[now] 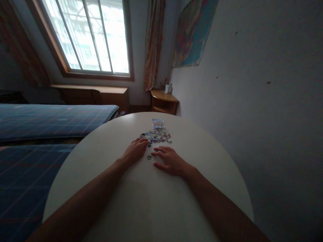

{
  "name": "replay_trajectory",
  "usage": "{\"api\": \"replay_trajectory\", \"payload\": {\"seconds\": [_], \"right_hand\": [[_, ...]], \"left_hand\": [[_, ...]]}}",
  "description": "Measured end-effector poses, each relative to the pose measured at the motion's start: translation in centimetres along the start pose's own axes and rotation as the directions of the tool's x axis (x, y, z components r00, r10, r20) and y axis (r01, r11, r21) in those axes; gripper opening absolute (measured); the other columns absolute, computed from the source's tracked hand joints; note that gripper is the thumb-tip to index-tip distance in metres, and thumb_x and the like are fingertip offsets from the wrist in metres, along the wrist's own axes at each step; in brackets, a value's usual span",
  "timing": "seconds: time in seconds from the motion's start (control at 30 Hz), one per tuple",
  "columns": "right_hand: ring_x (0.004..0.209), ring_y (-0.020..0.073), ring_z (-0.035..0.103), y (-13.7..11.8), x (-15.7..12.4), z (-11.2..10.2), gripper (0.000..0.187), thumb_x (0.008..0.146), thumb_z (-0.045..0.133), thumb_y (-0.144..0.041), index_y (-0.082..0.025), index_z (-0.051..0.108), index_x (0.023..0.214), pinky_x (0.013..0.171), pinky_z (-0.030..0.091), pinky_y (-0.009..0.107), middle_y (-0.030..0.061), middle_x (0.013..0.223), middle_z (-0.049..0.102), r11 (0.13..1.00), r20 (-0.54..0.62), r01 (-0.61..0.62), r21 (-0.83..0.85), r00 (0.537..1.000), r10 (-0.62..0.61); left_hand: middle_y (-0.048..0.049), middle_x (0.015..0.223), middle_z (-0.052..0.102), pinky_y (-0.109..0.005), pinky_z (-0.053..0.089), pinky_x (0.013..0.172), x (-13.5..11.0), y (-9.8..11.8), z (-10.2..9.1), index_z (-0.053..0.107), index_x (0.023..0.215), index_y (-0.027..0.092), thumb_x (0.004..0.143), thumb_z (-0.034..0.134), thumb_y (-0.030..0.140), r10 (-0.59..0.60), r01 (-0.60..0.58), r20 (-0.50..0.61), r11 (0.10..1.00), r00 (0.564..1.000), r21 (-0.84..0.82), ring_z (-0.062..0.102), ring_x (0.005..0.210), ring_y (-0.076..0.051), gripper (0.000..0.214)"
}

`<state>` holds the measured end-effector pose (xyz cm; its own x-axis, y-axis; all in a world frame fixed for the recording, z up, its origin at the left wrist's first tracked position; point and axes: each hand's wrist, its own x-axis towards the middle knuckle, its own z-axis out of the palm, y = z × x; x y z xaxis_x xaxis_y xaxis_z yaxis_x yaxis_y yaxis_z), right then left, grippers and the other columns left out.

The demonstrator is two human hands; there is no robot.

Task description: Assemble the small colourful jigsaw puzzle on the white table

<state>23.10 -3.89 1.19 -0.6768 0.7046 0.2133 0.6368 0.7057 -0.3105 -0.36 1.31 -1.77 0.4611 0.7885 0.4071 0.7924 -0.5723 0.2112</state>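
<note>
A loose heap of small multicoloured jigsaw puzzle pieces point(157, 136) lies on a round white table point(101, 188). My left hand point(136, 149) rests palm down at the heap's near left edge, its fingers stretched toward the pieces. Some of its fingertips overlap the pieces there, and I see nothing gripped in it. My right hand point(169, 160) lies low over the table with its fingers spread and nothing between them. Just left of its fingertips sits a small separate cluster of dark pieces point(149, 157). Behind the heap is a small picture card or packet point(158, 123).
Two beds or mattresses with blue plaid covers point(55, 119) stand to the left. A white wall point(264, 111) runs along the right. At the back are a corner shelf point(164, 96), a long wooden desk point(111, 90) and a window point(88, 37).
</note>
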Motion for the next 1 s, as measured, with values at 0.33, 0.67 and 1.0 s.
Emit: {"api": "replay_trajectory", "payload": {"seconds": [0.33, 0.67, 1.0], "right_hand": [[0.139, 0.0250, 0.040, 0.2, 0.6, 0.6, 0.052, 0.097, 0.045, -0.046, -0.017, 0.051, 0.140, 0.117, 0.028, 0.043, 0.0112, 0.149, 0.048, 0.993, -0.014, -0.105, -0.054, 0.994, 0.104], [0.140, 0.0291, 0.033, 0.7, 4.4, 0.4, 0.063, 0.092, 0.046, -0.037, -0.022, 0.034, 0.152, 0.113, 0.027, 0.048, 0.0059, 0.160, 0.032, 0.955, 0.053, -0.203, -0.217, 0.974, 0.219], [0.139, 0.0308, 0.033, 1.1, 4.0, 1.3, 0.058, 0.093, 0.040, -0.044, -0.022, 0.045, 0.147, 0.111, 0.027, 0.052, 0.0063, 0.157, 0.038, 0.897, -0.095, -0.384, -0.218, 0.923, 0.372]], "left_hand": [[-0.0064, 0.134, 0.062, -0.045, 0.039, 0.113, 0.2, -0.9, 0.6, 0.063, 0.128, 0.021, 0.098, 0.040, 0.024, 0.100, -0.098, 0.014, 0.991, 0.995, -0.095, 0.051, 0.129, -0.023, 0.038], [-0.0089, 0.138, 0.058, -0.046, 0.038, 0.114, 0.1, -1.4, 1.2, 0.056, 0.133, 0.021, 0.096, 0.042, 0.020, 0.113, -0.112, 0.003, 0.991, 0.994, -0.076, 0.048, 0.133, -0.024, 0.040], [-0.0085, 0.141, 0.056, -0.045, 0.039, 0.113, 0.0, -0.6, 0.5, 0.057, 0.131, 0.021, 0.097, 0.045, 0.026, 0.024, -0.024, -0.005, 0.999, 1.000, -0.026, 0.047, 0.133, -0.024, 0.036]]}}
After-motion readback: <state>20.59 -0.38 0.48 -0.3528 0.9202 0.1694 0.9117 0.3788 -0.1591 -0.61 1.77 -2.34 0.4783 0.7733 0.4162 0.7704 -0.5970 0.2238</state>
